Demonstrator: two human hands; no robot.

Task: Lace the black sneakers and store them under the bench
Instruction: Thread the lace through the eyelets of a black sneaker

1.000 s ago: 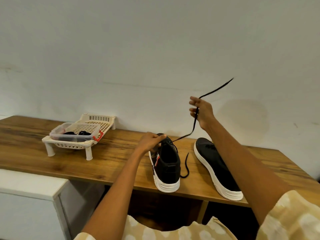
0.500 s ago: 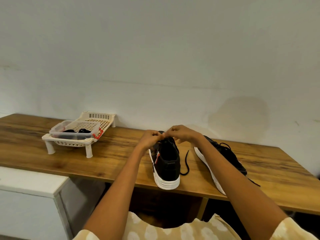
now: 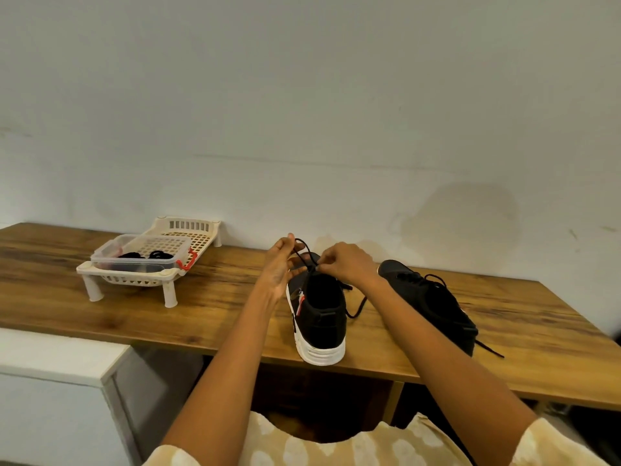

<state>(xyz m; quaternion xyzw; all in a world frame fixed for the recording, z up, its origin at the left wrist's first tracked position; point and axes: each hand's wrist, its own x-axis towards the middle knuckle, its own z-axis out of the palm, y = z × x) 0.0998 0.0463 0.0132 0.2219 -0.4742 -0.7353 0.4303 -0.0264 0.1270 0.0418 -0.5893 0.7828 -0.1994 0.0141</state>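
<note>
A black sneaker (image 3: pixel 321 317) with a white sole stands on the wooden bench (image 3: pixel 201 307), heel toward me. My left hand (image 3: pixel 280 264) pinches a black lace (image 3: pixel 302 252) just above the shoe's tongue. My right hand (image 3: pixel 346 264) pinches the same lace at the eyelets, close to the left hand. Another end of the lace trails on the bench right of the shoe. The second black sneaker (image 3: pixel 433 301) lies to the right, with laces in it, partly behind my right forearm.
A cream plastic rack (image 3: pixel 148 279) on short legs stands at the back left, holding a clear lidded box (image 3: pixel 141 258) with black laces inside. A white cabinet (image 3: pixel 50 364) sits lower left. The space under the bench is dark. The wall runs close behind.
My right hand came down from high on the right, where it pulled the lace taut, to the shoe's eyelets. My left hand rose slightly and now holds a lace end.
</note>
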